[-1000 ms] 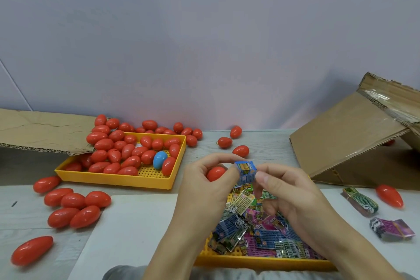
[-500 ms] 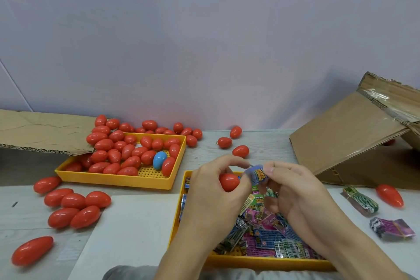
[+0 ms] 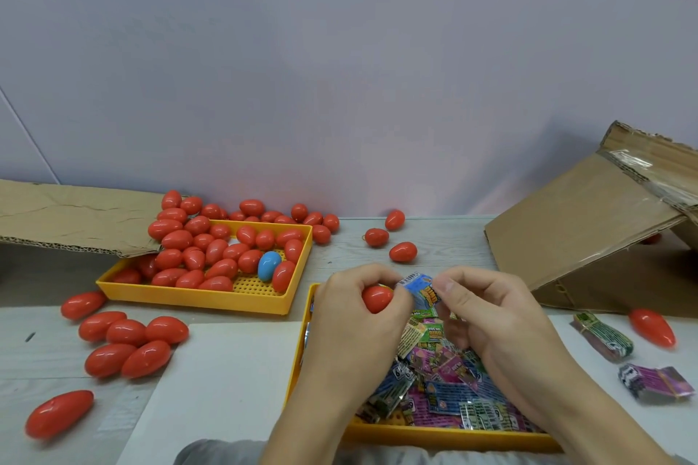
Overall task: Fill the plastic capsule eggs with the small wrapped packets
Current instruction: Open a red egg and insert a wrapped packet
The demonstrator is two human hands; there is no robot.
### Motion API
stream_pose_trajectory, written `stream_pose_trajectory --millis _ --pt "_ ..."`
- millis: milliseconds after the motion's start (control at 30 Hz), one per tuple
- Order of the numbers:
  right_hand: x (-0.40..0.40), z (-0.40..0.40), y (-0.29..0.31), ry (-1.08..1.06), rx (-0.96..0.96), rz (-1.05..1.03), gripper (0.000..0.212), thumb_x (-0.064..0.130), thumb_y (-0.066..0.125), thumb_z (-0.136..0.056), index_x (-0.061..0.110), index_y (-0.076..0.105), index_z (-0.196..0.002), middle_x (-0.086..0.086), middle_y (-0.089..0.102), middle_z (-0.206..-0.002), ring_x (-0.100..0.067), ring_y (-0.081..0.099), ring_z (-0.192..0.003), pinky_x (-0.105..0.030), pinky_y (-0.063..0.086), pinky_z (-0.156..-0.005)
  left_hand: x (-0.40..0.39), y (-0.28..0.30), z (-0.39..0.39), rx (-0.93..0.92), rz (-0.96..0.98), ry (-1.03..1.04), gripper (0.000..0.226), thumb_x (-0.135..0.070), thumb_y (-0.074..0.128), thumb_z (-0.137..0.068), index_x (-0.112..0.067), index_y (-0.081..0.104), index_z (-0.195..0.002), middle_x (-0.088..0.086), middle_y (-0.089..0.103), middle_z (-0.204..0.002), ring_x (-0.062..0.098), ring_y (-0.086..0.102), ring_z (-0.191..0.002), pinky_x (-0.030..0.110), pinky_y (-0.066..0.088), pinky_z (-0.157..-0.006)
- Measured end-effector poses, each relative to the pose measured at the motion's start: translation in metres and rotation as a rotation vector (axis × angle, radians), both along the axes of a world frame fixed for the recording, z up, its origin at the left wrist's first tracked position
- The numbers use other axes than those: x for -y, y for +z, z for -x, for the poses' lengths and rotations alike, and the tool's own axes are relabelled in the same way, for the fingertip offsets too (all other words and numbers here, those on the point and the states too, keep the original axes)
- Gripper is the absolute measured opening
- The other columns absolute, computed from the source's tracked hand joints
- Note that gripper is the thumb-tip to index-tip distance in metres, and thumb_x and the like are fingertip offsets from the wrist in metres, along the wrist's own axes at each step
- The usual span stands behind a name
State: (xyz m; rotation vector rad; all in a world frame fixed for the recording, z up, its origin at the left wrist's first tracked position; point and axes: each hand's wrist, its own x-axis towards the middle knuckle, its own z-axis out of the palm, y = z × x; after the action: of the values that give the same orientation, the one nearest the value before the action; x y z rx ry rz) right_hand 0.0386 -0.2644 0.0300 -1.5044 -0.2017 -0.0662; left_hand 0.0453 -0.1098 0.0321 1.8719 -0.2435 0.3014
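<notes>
Left hand (image 3: 351, 317) curled round a red egg (image 3: 376, 299), held above the near yellow tray (image 3: 434, 433) of loose packets (image 3: 449, 374). Right hand (image 3: 491, 317) pinches a blue packet (image 3: 421, 289) between thumb and fingertips, just beside the egg. Whether packet touches egg: cannot tell. Far tray (image 3: 196, 299) heaped with red eggs, one blue egg (image 3: 269, 265) among them. More eggs scattered on tabletop (image 3: 49, 355).

tabletop (image 3: 445, 241): pale wood grain | cardboard box (image 3: 589, 234): right, tipped on its side, flap taped | cardboard sheet (image 3: 71, 217): left, flat | white board (image 3: 223, 381): near edge, possibly paper | wall (image 3: 302, 68): lilac
</notes>
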Motion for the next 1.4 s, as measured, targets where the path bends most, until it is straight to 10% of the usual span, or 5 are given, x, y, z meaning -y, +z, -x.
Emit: stream_pose_trajectory --millis 267,433,1000,1400 --pt "-0.0009 -0.0002 0.0070 -0.173 -0.046 -0.160 0.020 0.035 0.065 -0.074 0.020 0.071 -0.064 -0.006 0.044 -0.061 -0.011 0.030 -0.052 -0.019 0.023 -0.037 -0.0001 0.0015 0.0025 -0.247 0.202 -0.167 0.025 -0.045 0.059 -0.078 -0.028 0.050 -0.093 -0.012 0.051 -0.065 0.005 0.044 -0.051 0.024 0.040 -0.052" --pt "-0.0018 -0.0017 0.0047 -0.223 -0.036 -0.136 0.021 0.035 0.063 -0.079 0.022 0.071 -0.065 -0.006 0.045 -0.059 -0.013 0.030 -0.050 -0.020 0.025 -0.037 0.0007 0.0000 -0.0027 -0.330 0.357 -0.169 0.004 -0.022 0.051 -0.094 -0.018 0.052 -0.095 -0.005 0.050 -0.067 0.009 0.043 -0.056 0.027 0.037 -0.050" --pt "-0.0038 -0.0025 0.0025 -0.282 0.200 0.126 0.019 0.044 0.057 -0.084 0.030 0.069 -0.081 0.011 0.057 -0.060 0.001 0.049 -0.050 -0.008 0.035 -0.046 0.0005 -0.0020 -0.0023 -0.156 0.307 -0.157 0.025 -0.017 0.076 -0.085 -0.022 0.068 -0.108 -0.005 0.074 -0.107 0.011 0.071 -0.097 0.034 0.060 -0.082" --pt "-0.0088 -0.0005 0.0048 -0.254 0.228 0.106 0.019 0.035 0.060 -0.085 0.018 0.069 -0.080 0.002 0.061 -0.061 -0.003 0.051 -0.046 -0.012 0.039 -0.046 -0.0020 -0.0033 -0.0038 -0.145 0.372 -0.189 0.027 -0.011 0.081 -0.080 -0.031 0.071 -0.095 -0.004 0.074 -0.100 0.017 0.074 -0.093 0.025 0.058 -0.076"
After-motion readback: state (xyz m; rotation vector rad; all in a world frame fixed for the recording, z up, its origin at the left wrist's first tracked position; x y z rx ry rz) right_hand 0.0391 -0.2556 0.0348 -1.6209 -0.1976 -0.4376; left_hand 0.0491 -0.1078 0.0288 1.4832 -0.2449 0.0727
